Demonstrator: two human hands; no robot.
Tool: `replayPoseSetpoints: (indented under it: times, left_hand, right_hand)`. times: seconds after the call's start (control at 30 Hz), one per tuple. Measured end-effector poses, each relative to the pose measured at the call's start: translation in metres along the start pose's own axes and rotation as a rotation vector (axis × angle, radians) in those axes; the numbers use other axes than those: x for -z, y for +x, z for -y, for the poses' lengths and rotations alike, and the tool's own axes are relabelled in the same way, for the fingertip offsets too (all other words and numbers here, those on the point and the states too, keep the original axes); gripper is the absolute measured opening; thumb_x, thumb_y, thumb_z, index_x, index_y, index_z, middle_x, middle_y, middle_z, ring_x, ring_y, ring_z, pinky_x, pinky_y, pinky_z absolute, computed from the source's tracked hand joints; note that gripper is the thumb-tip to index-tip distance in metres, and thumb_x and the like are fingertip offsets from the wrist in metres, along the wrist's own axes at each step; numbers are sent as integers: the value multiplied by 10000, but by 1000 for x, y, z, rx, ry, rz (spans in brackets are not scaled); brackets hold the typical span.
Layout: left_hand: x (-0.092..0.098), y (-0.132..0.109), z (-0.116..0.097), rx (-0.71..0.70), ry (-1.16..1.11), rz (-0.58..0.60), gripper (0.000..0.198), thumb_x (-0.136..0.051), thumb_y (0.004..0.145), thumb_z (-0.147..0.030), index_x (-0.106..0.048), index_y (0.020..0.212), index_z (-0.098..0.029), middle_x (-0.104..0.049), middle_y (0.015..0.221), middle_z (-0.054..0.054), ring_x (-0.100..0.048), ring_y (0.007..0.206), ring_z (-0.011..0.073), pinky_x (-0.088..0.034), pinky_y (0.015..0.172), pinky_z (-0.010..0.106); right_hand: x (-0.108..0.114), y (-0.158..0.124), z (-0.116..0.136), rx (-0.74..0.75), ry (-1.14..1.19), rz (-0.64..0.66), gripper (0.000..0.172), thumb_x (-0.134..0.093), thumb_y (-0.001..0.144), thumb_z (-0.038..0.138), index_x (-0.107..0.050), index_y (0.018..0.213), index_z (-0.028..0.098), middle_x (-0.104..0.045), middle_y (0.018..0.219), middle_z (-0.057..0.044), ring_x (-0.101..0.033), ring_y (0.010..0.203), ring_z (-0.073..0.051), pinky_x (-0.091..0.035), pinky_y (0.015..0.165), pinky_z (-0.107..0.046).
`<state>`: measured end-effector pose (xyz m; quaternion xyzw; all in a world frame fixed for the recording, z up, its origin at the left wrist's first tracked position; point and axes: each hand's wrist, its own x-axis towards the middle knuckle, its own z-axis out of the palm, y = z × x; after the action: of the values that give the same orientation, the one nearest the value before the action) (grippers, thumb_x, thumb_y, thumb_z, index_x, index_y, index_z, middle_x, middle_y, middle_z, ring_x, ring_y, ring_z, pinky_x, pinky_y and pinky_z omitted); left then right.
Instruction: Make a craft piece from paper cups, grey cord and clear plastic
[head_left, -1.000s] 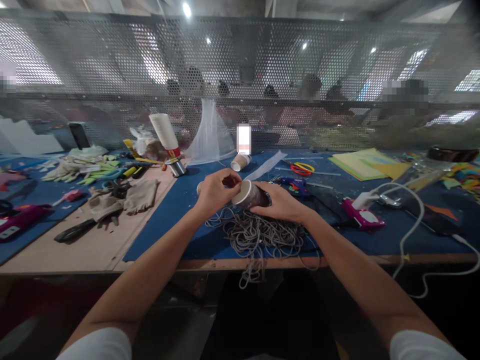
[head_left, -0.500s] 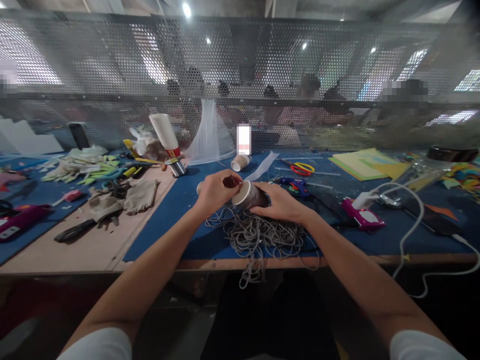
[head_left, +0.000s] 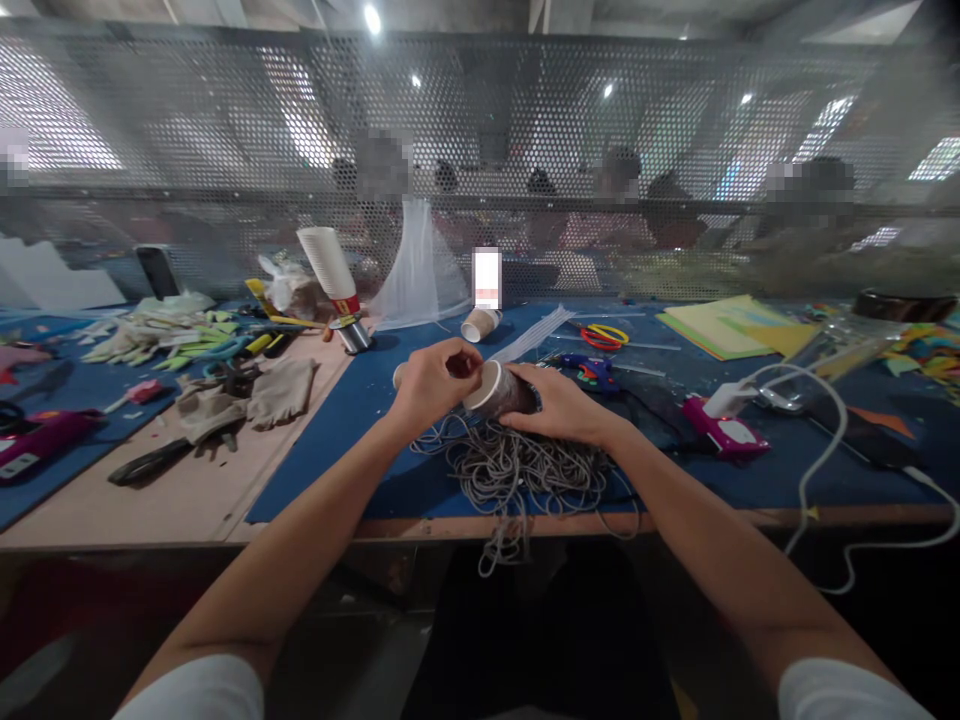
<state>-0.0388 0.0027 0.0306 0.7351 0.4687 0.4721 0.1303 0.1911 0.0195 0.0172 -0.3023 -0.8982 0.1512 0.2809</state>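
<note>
My right hand point(head_left: 559, 405) wraps around a paper cup point(head_left: 491, 388) lying on its side, its pale round end facing left. The cup's side looks dark grey and shiny, partly covered by my fingers. At the rim of that end, my left hand point(head_left: 441, 388) is closed in a pinch; whatever its fingertips hold is hidden. Beneath both hands spreads a loose heap of grey cord point(head_left: 525, 470), with some loops hanging over the table's front edge. Behind the cup a whitish translucent strip point(head_left: 532, 335) slants up to the right. A pale round end of another object peeks out behind my left hand.
Another cup point(head_left: 480, 325) lies farther back. A stack of paper cups point(head_left: 328, 262) leans at left, near gloves point(head_left: 281, 392). To the right are a blue glue gun point(head_left: 589, 372), scissors point(head_left: 604, 337), a magenta device point(head_left: 727, 430) with a white cable, and coloured paper sheets point(head_left: 724, 325).
The far end of the whitish strip has shifted slightly to the right. Both hands and the cup stay almost where they were.
</note>
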Motion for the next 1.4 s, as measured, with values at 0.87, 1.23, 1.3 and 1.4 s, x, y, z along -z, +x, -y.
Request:
replayPoseSetpoints:
  times: [0.87,1.23,1.3,1.4]
  left_hand:
    - [0,4,7,-44,-33,2,128,-728,831,-270,-766,937,-210,-724,904,43,-648,733,146,-530,684,277]
    - [2,9,18,163,-155,197,263,-734,796,-381,-784,935,-163,-778,842,56,-694,750,191,-525,675,290]
    - [3,9,15,180,-160,196,268,-743,782,-387,-782,916,-158,-777,833,55,-688,734,187,-517,677,292]
    - [3,8,11,187,-147,181,252,-744,777,-385,-779,891,-163,-771,812,48,-678,715,180,-506,670,293]
  right_hand:
    - [1,1,0,11,32,-32,697,-750,814,439,-561,1438,194,-666,1366,-135,-632,1236,-334,-476,1071,-489]
    - [0,0,-1,22,5,-44,721,-747,814,464,-567,1439,154,-653,1376,-172,-630,1233,-362,-473,1065,-512]
    - [0,0,0,24,12,-38,713,-751,814,456,-570,1431,148,-655,1375,-171,-633,1230,-355,-478,1062,-497]
    - [1,0,1,31,28,-30,689,-754,815,436,-574,1424,169,-659,1372,-156,-639,1222,-345,-485,1056,-486]
